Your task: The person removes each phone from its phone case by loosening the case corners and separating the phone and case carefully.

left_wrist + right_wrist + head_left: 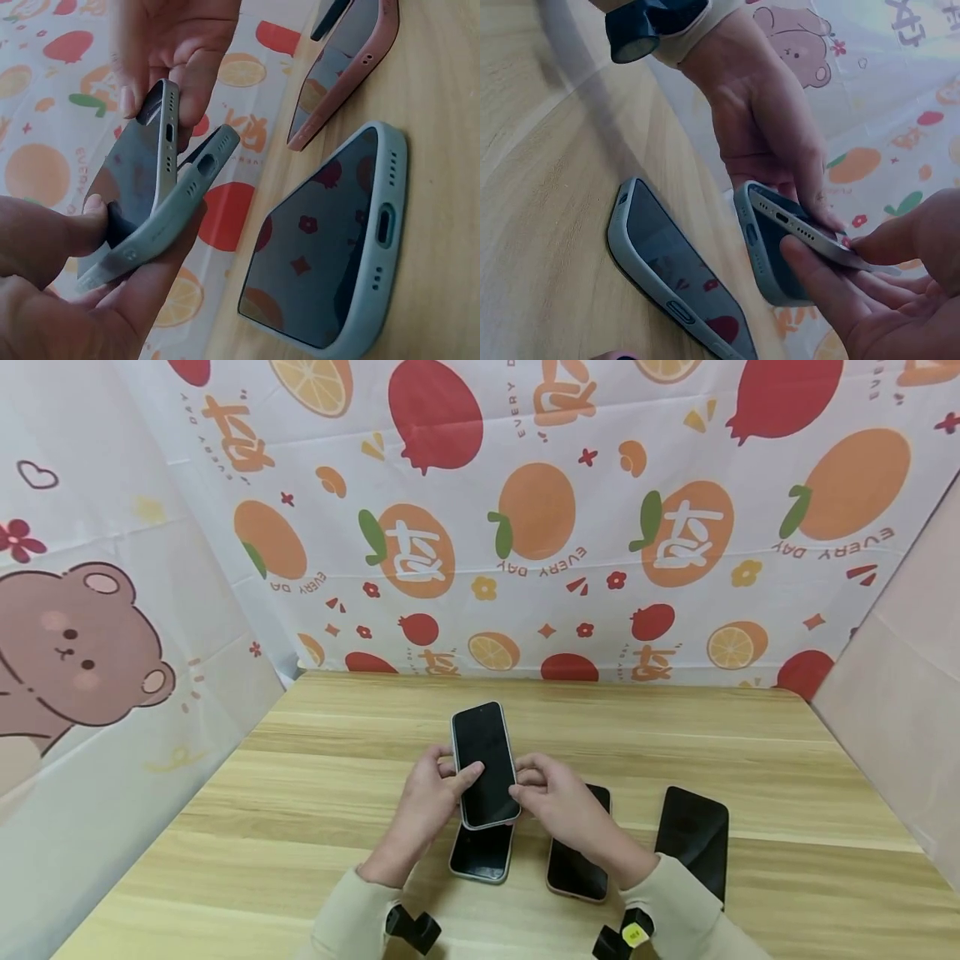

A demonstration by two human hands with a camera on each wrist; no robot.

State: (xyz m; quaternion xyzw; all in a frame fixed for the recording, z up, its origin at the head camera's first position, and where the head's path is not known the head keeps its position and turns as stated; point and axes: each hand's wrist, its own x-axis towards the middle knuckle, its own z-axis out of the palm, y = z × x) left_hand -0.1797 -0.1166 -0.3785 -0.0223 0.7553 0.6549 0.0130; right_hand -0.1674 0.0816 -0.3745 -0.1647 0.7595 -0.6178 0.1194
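Over the middle of the table, a phone (pixel 489 735) is held up, its bottom end sticking out of a pale green phone case (pixel 166 223). My left hand (pixel 429 795) holds case and phone together, thumb on the screen and fingers behind the case. On the other side, my right hand (pixel 564 803) pinches the phone's bare lower corner between thumb and fingers. A gap shows between phone and case at this end in both wrist views. Just below them lies another phone in a green case (pixel 382 262), screen up.
A pink-cased phone (pixel 576 870) lies under the right forearm, partly covered by it. Farther right is a black-screened phone (pixel 697 827), partly hidden by the sleeve. Printed cloth (pixel 480 602) hangs behind the wooden table (pixel 337 727).
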